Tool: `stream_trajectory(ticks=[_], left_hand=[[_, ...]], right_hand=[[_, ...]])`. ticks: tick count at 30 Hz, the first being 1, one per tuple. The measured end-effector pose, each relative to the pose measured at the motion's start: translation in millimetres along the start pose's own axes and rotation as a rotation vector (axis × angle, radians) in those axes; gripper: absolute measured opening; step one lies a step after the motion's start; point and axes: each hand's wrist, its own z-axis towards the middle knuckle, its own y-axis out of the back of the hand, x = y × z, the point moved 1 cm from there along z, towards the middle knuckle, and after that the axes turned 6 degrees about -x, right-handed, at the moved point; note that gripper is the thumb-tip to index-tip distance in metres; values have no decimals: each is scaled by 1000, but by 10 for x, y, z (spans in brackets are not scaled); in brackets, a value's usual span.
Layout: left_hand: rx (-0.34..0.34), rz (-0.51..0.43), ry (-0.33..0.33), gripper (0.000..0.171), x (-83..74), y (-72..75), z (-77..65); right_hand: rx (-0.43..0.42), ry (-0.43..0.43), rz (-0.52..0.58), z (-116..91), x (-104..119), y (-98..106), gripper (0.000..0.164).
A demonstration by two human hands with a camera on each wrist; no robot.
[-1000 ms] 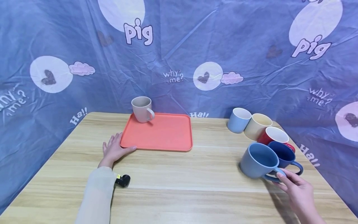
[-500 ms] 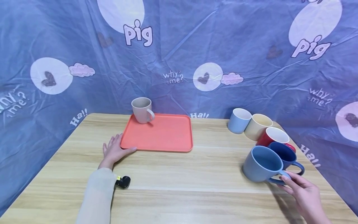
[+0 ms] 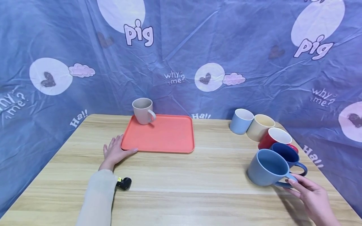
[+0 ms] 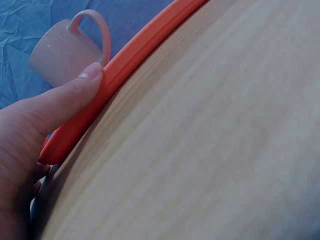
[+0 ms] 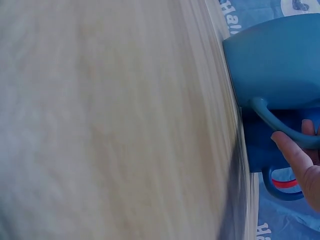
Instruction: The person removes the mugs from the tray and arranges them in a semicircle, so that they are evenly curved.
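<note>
My right hand [image 3: 313, 195] pinches the handle of a grey-blue mug [image 3: 261, 175], which stands upright at the right of the table. In the right wrist view the thumb and fingers are on the handle of the mug [image 5: 280, 65]. Directly behind it is a navy mug [image 3: 285, 153], partly hidden. My left hand [image 3: 114, 153] lies at the near left corner of an orange-red tray [image 3: 167, 135], fingers spread along its side. Its thumb rests on the rim of the tray [image 4: 135, 55] in the left wrist view. A pale grey mug [image 3: 142, 114] stands on the tray's far left corner.
A light blue mug [image 3: 241, 124], a cream mug [image 3: 258, 130] and a red mug [image 3: 268, 139] stand close together beyond the navy one. A patterned blue cloth [image 3: 181, 56] hangs behind the wooden table [image 3: 183, 182]. A small black device [image 3: 124, 183] is by the left sleeve.
My right hand and the grey-blue mug have shifted slightly right and toward me, the mug staying near the navy one. My left hand and the tray have stayed put.
</note>
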Motion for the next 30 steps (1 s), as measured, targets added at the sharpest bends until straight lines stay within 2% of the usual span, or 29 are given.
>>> stream_trajectory(ticks=[10,20,30], left_hand=[[2,-2,0,109,1,13,-5],[0,-1,0,109,15,-5,14],[0,1,1,109,15,-9,10]], right_hand=[[1,-6,-21,-7,26,-22,31],[-77,-46,-32,-26,-4,-45,28],[-93,-52,-18,-43,18,-97,28]])
